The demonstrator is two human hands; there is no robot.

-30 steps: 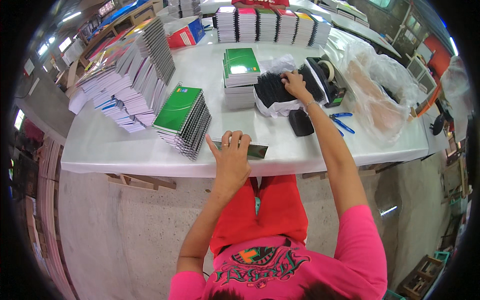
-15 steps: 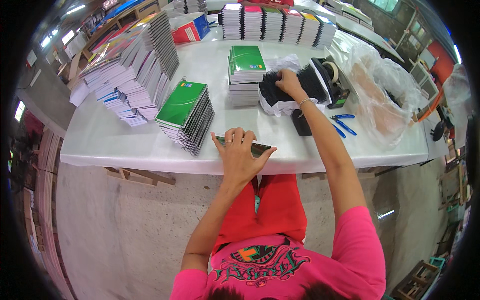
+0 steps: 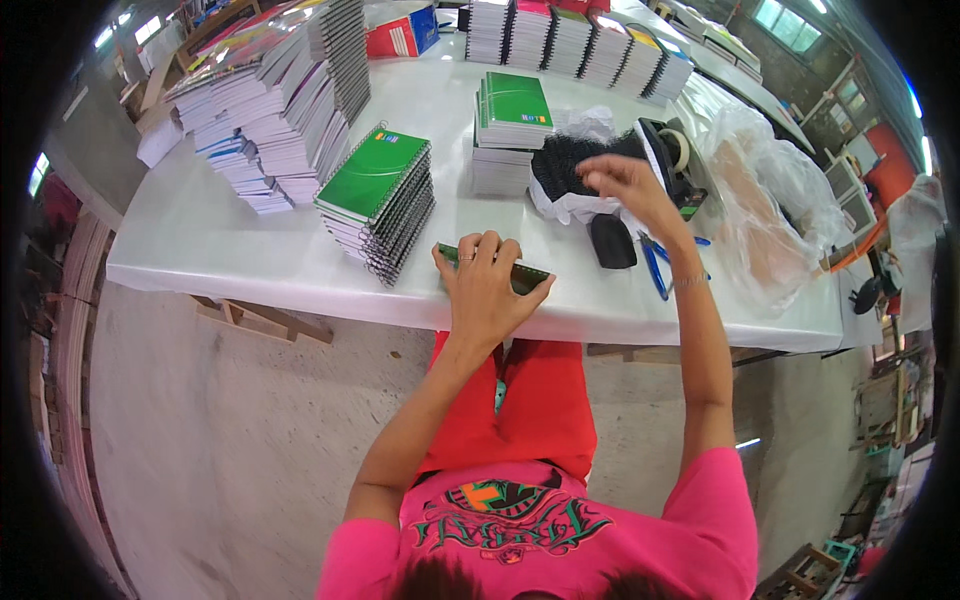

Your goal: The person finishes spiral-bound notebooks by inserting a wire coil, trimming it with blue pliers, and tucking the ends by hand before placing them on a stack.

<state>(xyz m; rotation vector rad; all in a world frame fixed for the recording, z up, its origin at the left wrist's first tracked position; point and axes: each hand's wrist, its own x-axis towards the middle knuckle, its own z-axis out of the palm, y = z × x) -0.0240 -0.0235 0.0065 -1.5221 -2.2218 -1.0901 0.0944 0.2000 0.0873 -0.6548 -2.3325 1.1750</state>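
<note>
My left hand point(image 3: 485, 290) grips a green-covered notebook point(image 3: 530, 279) held on its edge near the table's front, with fingers over the far side and thumb at the right end. A row of small holes shows along its upper edge. My right hand point(image 3: 640, 190) is over a heap of black spiral binding coils point(image 3: 556, 170) lying in white plastic. Its fingers are pinched together at the heap; whether a coil is between them cannot be made out. Left of my left hand stands a stack of green spiral notebooks point(image 3: 375, 175). Beyond it, another green-covered stack point(image 3: 515, 105) rests beside the coils.
A black mouse-shaped object point(image 3: 612, 242) and blue-handled cutters point(image 3: 655, 268) lie below my right hand. A tape dispenser point(image 3: 690, 185) and clear plastic bag point(image 3: 785, 200) are at right. Tall notebook piles point(image 3: 285, 120) stand left; a row of spiral notebooks point(image 3: 550, 42) lines the back.
My right hand has drawn back from within the coils toward the right, over their right side. My left hand still holds the notebook at the table's front. The whole view has shifted slightly.
</note>
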